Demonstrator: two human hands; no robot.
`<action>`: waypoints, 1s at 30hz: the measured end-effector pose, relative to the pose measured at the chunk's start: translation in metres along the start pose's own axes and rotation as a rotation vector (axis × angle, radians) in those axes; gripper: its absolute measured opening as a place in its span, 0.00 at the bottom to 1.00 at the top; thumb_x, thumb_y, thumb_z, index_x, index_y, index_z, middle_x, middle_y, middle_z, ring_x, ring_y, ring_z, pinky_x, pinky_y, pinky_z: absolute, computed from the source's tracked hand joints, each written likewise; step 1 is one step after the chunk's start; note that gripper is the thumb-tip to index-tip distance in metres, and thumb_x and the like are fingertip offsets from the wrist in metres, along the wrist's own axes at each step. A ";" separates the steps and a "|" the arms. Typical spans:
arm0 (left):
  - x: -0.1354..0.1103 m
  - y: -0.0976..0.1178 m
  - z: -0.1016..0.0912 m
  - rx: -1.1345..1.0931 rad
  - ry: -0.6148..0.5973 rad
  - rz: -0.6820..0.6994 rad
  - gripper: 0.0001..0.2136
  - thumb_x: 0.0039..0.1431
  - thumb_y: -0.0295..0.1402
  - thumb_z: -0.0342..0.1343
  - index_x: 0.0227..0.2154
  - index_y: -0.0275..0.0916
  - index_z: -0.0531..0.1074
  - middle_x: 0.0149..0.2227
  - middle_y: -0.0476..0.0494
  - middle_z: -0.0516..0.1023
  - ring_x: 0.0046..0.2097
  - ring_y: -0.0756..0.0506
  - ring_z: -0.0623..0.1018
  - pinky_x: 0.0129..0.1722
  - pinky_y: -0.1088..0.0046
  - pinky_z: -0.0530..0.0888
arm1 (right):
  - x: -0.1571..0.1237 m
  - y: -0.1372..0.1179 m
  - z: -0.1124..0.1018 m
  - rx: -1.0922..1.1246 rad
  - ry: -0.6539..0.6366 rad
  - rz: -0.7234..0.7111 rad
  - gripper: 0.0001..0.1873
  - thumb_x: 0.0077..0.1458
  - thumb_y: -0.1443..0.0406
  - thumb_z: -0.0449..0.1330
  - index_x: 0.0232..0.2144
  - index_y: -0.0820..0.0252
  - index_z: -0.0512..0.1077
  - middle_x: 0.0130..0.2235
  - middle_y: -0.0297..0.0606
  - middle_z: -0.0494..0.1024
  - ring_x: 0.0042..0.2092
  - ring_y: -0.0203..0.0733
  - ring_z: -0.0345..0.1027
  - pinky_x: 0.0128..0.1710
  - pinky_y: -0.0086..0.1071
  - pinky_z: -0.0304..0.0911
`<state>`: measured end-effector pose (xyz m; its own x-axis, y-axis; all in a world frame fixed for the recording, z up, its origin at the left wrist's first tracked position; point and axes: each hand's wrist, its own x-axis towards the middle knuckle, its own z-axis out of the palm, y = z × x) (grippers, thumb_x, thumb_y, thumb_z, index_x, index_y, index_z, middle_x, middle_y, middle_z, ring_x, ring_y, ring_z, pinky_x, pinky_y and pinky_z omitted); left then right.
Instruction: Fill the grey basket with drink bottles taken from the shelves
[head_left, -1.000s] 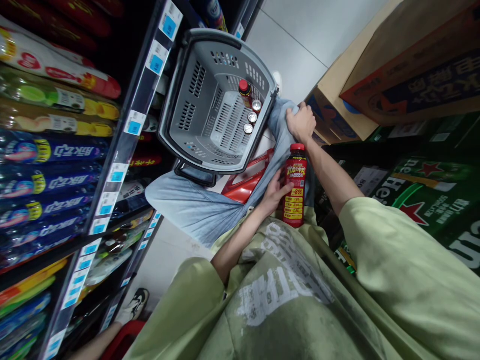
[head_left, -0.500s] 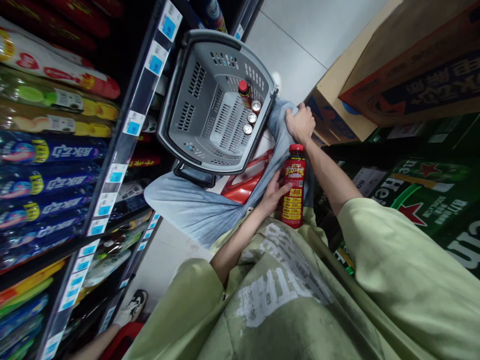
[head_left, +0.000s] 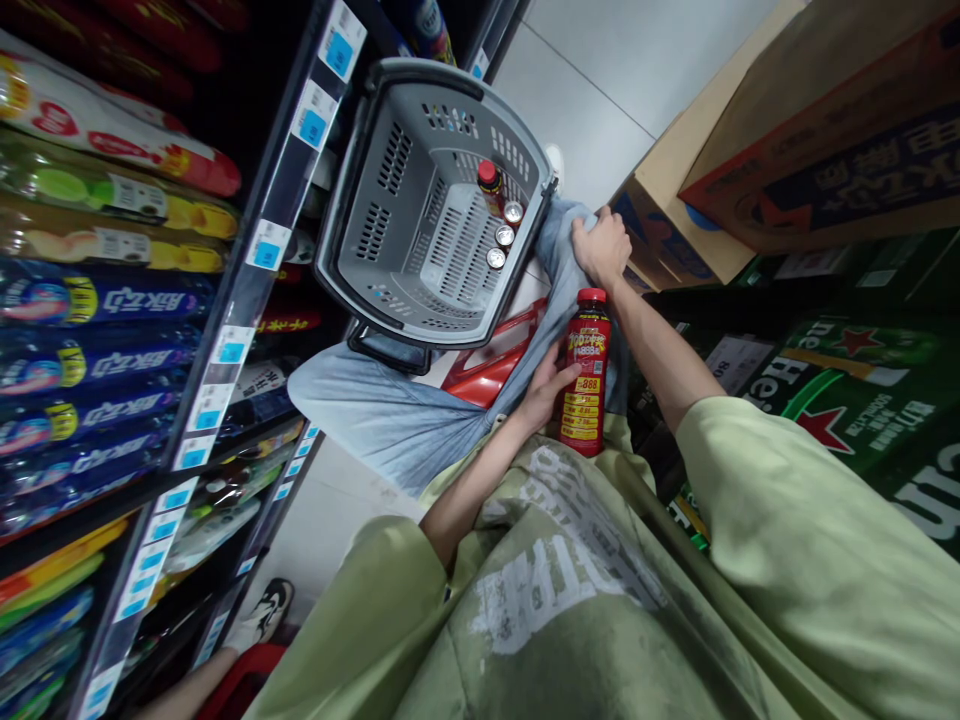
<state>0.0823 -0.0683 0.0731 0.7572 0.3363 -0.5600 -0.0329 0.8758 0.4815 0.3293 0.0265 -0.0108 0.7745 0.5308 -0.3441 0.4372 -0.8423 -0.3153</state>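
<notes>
My left hand (head_left: 546,392) is wrapped round a red drink bottle (head_left: 582,395) with a red cap and yellow label panels. It is held upright in front of my lap. My right hand (head_left: 602,247) lies closed on the knee of my light blue jeans (head_left: 564,245); its curled fingers hide whatever may be in them. Beyond my legs stands a grey shopping basket (head_left: 394,255) with a black handle. Inside, along its right side, are a smaller dark bottle with a red cap (head_left: 489,178) and several cans (head_left: 504,236).
Shelving with price tags (head_left: 231,347) runs along the left, stacked with blue bottles (head_left: 97,360) and others lying flat. Cardboard boxes (head_left: 795,130) and green beer cartons (head_left: 840,400) line the right. Something red (head_left: 487,370) is between my legs. Another person's shoe (head_left: 270,605) shows lower left.
The red bottle has shifted very slightly to the left in my left hand. My right hand, the basket and its contents look the same.
</notes>
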 end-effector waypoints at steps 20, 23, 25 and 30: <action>0.001 0.000 -0.001 -0.032 -0.012 0.022 0.41 0.59 0.46 0.71 0.72 0.45 0.64 0.61 0.36 0.81 0.63 0.30 0.81 0.63 0.45 0.78 | 0.000 -0.002 0.000 0.029 0.032 0.026 0.28 0.73 0.46 0.48 0.56 0.61 0.72 0.55 0.54 0.75 0.58 0.64 0.75 0.61 0.65 0.69; 0.001 0.000 -0.001 -0.047 -0.010 0.022 0.39 0.59 0.46 0.72 0.71 0.44 0.66 0.61 0.36 0.81 0.63 0.30 0.81 0.63 0.46 0.78 | 0.000 -0.002 0.000 0.019 0.023 0.024 0.29 0.73 0.45 0.47 0.56 0.61 0.71 0.56 0.55 0.75 0.59 0.65 0.74 0.61 0.65 0.69; 0.000 0.000 -0.001 -0.061 -0.015 0.017 0.39 0.58 0.45 0.72 0.70 0.44 0.66 0.61 0.36 0.82 0.63 0.30 0.81 0.63 0.47 0.79 | 0.000 -0.002 0.000 0.017 0.032 0.019 0.29 0.73 0.45 0.48 0.56 0.61 0.71 0.56 0.55 0.75 0.58 0.65 0.75 0.60 0.65 0.70; -0.001 0.001 0.000 -0.091 -0.019 -0.013 0.41 0.58 0.46 0.72 0.71 0.45 0.64 0.58 0.36 0.83 0.61 0.28 0.83 0.60 0.44 0.81 | 0.002 0.001 0.004 0.017 0.048 0.006 0.31 0.73 0.43 0.47 0.56 0.61 0.72 0.55 0.56 0.76 0.57 0.66 0.75 0.58 0.65 0.71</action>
<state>0.0810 -0.0679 0.0742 0.7701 0.3186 -0.5526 -0.0814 0.9083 0.4103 0.3298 0.0270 -0.0155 0.7983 0.5202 -0.3036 0.4248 -0.8436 -0.3284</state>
